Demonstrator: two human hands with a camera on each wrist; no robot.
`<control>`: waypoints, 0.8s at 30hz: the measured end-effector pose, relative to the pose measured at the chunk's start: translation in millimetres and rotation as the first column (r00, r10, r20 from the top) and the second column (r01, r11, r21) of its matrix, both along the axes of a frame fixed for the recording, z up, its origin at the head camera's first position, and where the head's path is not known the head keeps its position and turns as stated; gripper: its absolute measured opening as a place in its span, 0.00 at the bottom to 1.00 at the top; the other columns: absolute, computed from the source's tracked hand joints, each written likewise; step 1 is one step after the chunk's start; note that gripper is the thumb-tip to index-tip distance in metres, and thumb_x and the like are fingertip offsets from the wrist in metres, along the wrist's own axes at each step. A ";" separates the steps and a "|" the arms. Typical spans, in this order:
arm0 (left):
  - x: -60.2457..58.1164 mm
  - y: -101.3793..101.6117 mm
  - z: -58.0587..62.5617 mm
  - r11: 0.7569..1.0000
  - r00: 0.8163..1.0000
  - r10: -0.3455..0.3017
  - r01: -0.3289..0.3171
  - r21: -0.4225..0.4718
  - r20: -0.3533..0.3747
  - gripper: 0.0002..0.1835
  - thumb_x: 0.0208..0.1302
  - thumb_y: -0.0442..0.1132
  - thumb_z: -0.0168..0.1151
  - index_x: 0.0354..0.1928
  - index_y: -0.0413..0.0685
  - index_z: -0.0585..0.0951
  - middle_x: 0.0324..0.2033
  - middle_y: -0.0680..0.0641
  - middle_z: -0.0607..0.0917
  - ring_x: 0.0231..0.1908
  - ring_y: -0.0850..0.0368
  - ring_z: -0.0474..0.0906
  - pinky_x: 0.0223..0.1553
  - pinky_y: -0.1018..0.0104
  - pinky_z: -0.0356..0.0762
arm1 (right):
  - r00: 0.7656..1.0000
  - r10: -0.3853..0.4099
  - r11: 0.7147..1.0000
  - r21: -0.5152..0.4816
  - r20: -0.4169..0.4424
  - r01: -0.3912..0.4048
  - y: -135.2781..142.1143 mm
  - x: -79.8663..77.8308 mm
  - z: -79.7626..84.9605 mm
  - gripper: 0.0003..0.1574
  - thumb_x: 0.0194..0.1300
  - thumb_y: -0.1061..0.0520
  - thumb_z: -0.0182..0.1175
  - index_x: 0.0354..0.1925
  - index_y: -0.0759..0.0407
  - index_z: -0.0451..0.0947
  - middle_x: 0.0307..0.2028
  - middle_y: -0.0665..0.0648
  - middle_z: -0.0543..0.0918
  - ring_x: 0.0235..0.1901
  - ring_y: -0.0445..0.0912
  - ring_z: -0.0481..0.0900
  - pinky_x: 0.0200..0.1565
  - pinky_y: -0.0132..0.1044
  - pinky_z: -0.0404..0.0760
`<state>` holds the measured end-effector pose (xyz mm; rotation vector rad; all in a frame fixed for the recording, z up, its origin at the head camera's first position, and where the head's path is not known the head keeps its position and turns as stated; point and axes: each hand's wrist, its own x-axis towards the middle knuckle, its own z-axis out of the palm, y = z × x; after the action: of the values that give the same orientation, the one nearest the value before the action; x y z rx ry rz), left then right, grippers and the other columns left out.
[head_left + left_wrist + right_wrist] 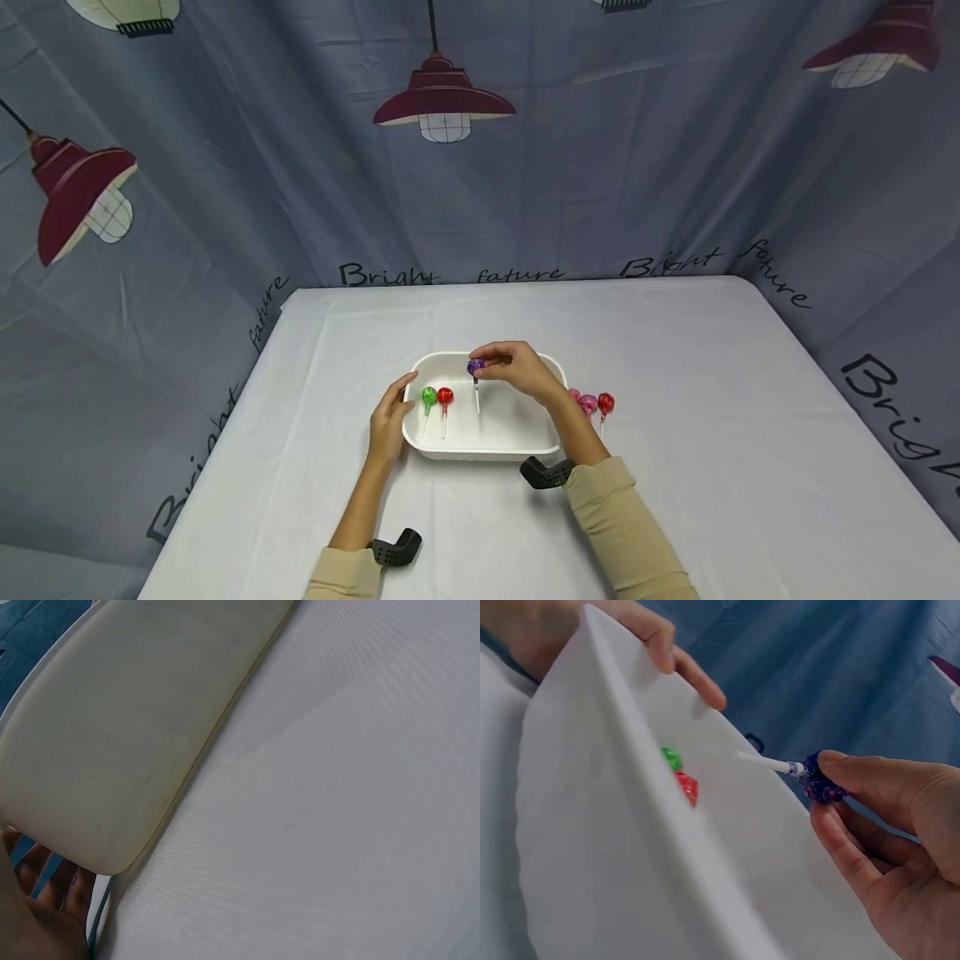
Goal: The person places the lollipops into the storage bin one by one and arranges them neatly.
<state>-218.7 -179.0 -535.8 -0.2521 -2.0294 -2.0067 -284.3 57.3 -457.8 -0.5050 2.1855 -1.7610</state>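
Observation:
A white rectangular tray [487, 455] stands on the table. Along its left end lies my left hand [387, 427], fingers extended and touching the rim; in the right wrist view two fingertips [701, 682] reach over the edge. Between thumb and fingers, my right hand [517, 367] pinches the head of a purple-wrapped lollipop [476, 367]. Held above the tray, it has its white stick pointing down in the head view. A green lollipop [429, 397] and a red lollipop [446, 395] lie side by side in the tray's left part.
Just right of the tray, partly behind the right forearm, are pink lollipops [588, 403] and another red lollipop [606, 402]. A white cloth covers the table [720, 467]. Grey curtains [570, 183] with printed lamps hang behind it. Each wrist carries a black camera mount [397, 547].

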 end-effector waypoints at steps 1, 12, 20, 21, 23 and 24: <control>0.4 0.3 1.1 1.000 1.000 -0.001 0.001 0.002 0.007 0.25 0.60 0.22 0.43 0.59 0.39 0.72 0.62 0.41 0.68 0.67 0.45 0.52 0.66 0.74 0.51 | 1.000 0.004 1.000 0.006 0.004 -0.004 -2.5 -0.2 -1.5 0.18 0.55 0.64 0.65 0.46 0.64 0.79 0.40 0.59 0.83 0.37 0.46 0.80 0.47 0.48 0.80; 13.1 7.8 29.0 1.000 1.000 -0.013 0.013 -0.015 0.024 0.24 0.59 0.20 0.42 0.59 0.29 0.68 0.62 0.34 0.66 0.66 0.40 0.51 0.65 0.76 0.52 | 0.998 0.024 0.990 0.139 -0.050 -0.017 -19.6 -2.1 -15.1 0.17 0.51 0.65 0.66 0.43 0.64 0.81 0.36 0.57 0.84 0.35 0.45 0.80 0.39 0.32 0.81; 14.2 6.9 28.5 1.000 0.999 -0.010 0.010 -0.020 0.034 0.23 0.60 0.21 0.41 0.60 0.30 0.68 0.63 0.33 0.63 0.66 0.40 0.50 0.65 0.75 0.51 | 0.991 0.072 0.966 0.254 -0.112 -0.041 -25.8 -4.6 -26.4 0.16 0.49 0.64 0.68 0.40 0.62 0.82 0.35 0.54 0.84 0.33 0.43 0.79 0.37 0.30 0.80; 14.3 6.8 28.6 1.000 0.999 -0.008 0.009 -0.019 0.036 0.23 0.61 0.21 0.42 0.60 0.30 0.68 0.63 0.33 0.63 0.66 0.40 0.51 0.65 0.74 0.51 | 0.989 0.080 0.964 0.262 -0.123 -0.046 -26.2 -4.9 -27.6 0.16 0.49 0.64 0.68 0.40 0.63 0.82 0.35 0.54 0.84 0.33 0.43 0.79 0.37 0.30 0.80; 14.2 6.8 28.5 1.000 0.999 -0.004 0.004 -0.023 0.037 0.23 0.60 0.21 0.42 0.59 0.30 0.68 0.63 0.33 0.63 0.66 0.41 0.51 0.66 0.73 0.51 | 0.987 0.091 0.959 0.281 -0.136 -0.050 -27.1 -5.2 -28.9 0.16 0.48 0.64 0.69 0.39 0.63 0.82 0.35 0.54 0.84 0.32 0.43 0.79 0.36 0.29 0.80; 14.2 6.9 28.6 1.000 0.999 -0.003 0.004 -0.023 0.039 0.23 0.61 0.22 0.42 0.60 0.30 0.68 0.63 0.33 0.63 0.66 0.42 0.51 0.66 0.72 0.51 | 0.985 0.098 0.956 0.290 -0.144 -0.053 -27.5 -5.6 -29.5 0.16 0.48 0.64 0.69 0.39 0.63 0.82 0.35 0.54 0.84 0.32 0.42 0.79 0.36 0.29 0.80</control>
<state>-204.6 -172.1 -507.2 -0.2233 -2.0779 -2.0060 -289.9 29.8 -487.4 -0.6641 2.4391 -1.3756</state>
